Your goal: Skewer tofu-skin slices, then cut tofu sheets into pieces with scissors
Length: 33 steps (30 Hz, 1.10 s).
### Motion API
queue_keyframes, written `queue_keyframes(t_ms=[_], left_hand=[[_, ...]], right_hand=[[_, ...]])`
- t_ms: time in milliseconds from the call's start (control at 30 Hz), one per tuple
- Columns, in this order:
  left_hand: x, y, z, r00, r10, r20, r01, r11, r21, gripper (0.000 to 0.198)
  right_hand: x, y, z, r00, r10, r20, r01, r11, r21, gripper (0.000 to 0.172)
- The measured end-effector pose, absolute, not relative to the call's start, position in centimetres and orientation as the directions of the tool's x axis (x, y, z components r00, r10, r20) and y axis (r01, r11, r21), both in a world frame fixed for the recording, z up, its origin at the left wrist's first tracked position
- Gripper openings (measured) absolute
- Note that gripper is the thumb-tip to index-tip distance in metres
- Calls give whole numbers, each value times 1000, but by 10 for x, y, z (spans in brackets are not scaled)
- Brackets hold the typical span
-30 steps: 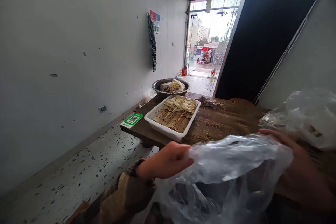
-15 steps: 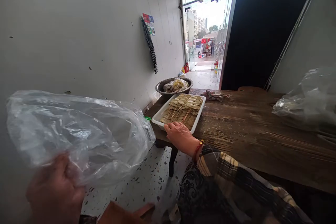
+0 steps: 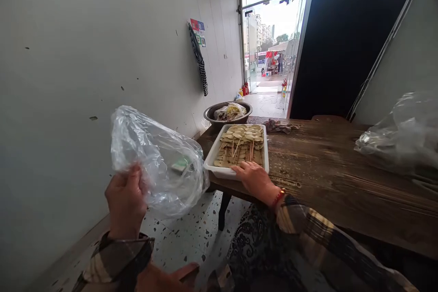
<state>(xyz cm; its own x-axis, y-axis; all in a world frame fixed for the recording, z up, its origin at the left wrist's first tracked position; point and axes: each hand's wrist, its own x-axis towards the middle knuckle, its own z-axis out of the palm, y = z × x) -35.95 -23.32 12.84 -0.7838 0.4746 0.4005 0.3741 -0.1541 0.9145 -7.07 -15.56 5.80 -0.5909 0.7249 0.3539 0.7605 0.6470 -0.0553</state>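
My left hand [image 3: 127, 194] is closed on a clear plastic bag [image 3: 164, 169], which hangs open and puffed out over the floor, its right end close to the tray. My right hand [image 3: 255, 178] grips the front rim of a white plastic tray [image 3: 214, 169], fingers over the edge and thumb side toward the left. In the tray lie rows of skewered pale flat slices [image 3: 244, 134], with thin wooden sticks pointing toward me. The right thumb is partly hidden.
Behind the tray stands a metal basin [image 3: 209, 117] with bagged skewers. A crumpled cloth [image 3: 281, 126] lies on the dark wooden table [image 3: 328, 164]. Another clear plastic bag [image 3: 404, 132] sits at the right. A wall [image 3: 75, 77] borders the left side.
My left hand has moved right and up with the plastic bag, closer to the tray. The tray has turned straighter and shifted slightly right, my right hand staying at its front rim.
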Motion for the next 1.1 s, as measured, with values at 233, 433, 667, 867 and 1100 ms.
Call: queue_keyframes(t_ms=[233, 433, 667, 867, 1100], left_hand=[[-342, -196, 136, -543, 696, 470, 397, -280, 874, 30], [-309, -151, 146, -339, 846, 411, 229, -349, 908, 51], [-292, -94, 150, -175, 900, 399, 21, -402, 915, 53], [-285, -77, 142, -87, 915, 394, -107, -402, 910, 46], [-264, -99, 143, 53, 905, 421, 118, -425, 898, 48]], right_hand=[[38, -190, 41, -595, 678, 432, 667, 716, -206, 25], [88, -227, 30, -513, 727, 457, 648, 677, -349, 24], [112, -251, 57, -413, 835, 363, 619, 549, -561, 23], [108, -202, 104, -88, 917, 388, 670, 343, -659, 28], [35, -78, 128, -127, 888, 442, 658, 409, -632, 63]])
